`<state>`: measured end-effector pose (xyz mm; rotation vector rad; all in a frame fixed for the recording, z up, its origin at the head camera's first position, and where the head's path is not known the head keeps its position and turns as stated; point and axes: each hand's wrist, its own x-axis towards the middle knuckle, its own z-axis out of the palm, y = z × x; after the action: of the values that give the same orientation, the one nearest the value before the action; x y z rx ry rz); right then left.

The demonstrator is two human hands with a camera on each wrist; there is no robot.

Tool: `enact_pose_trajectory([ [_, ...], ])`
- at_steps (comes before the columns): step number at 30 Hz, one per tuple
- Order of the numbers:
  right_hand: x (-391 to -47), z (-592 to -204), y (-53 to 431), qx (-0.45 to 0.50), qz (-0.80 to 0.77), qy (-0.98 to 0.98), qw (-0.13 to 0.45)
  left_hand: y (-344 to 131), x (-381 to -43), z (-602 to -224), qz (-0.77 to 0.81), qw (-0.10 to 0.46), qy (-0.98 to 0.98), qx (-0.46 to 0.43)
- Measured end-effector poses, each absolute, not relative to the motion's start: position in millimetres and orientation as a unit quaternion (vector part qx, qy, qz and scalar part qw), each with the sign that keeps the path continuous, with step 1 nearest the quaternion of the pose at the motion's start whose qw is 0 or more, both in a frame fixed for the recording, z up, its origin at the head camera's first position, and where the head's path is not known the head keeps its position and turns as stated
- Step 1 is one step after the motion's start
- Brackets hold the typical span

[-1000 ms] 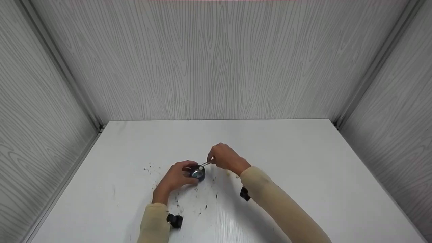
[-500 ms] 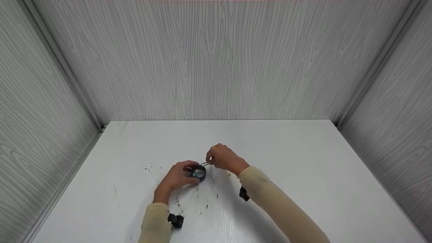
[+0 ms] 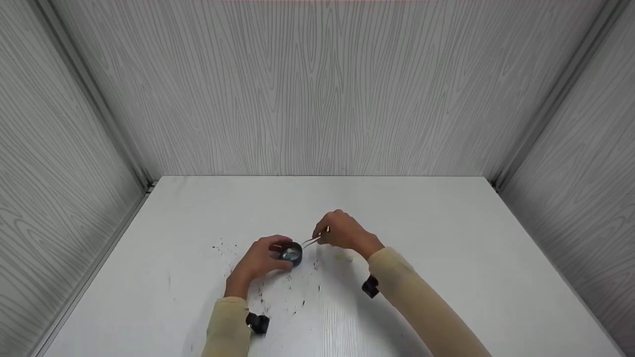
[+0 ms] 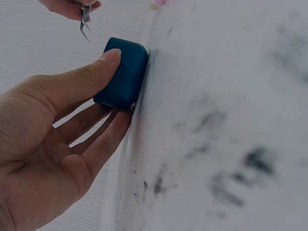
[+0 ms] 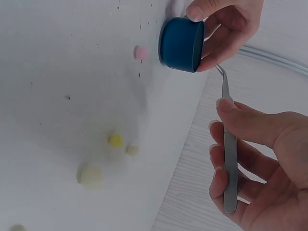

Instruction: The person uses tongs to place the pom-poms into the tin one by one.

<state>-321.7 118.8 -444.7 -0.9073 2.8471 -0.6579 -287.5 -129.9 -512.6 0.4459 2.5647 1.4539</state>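
Note:
My left hand grips a small round blue cup standing on the white table, thumb on the near side and fingers on the far side. The cup's outer wall shows teal-blue in the left wrist view. Inside it, the head view shows whitish and bluish patches too small to make out. Just right of the rim, my right hand pinches a pair of bent-tip metal tweezers between thumb and fingers. Their tips look slightly apart, hold nothing visible and point towards the cup.
On the white table lie small soft-looking balls: a pink one near the cup, a yellow one, a small pale one and a larger pale one. Dark specks surround the left hand. Grey wood-grain panels enclose the table.
A pale bit at the tweezers' tips over the cup's rim one second ago is no longer there. My right hand has drawn back to the right with the tweezers. The left hand stays put.

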Motion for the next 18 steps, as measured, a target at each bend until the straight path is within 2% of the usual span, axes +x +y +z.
enact_pose_trajectory([
  [11, -324.8, -446.7, 159.9, -0.301, -0.255, 0.919, 0.025, -130.8, -286.9, -513.6, 0.491, 0.076, 0.853, 0.159],
  [18, -325.8, -448.5, 189.5, -0.276, -0.288, 0.916, 0.038, -132.3, -287.4, -516.5, 0.499, 0.078, 0.846, 0.167],
])
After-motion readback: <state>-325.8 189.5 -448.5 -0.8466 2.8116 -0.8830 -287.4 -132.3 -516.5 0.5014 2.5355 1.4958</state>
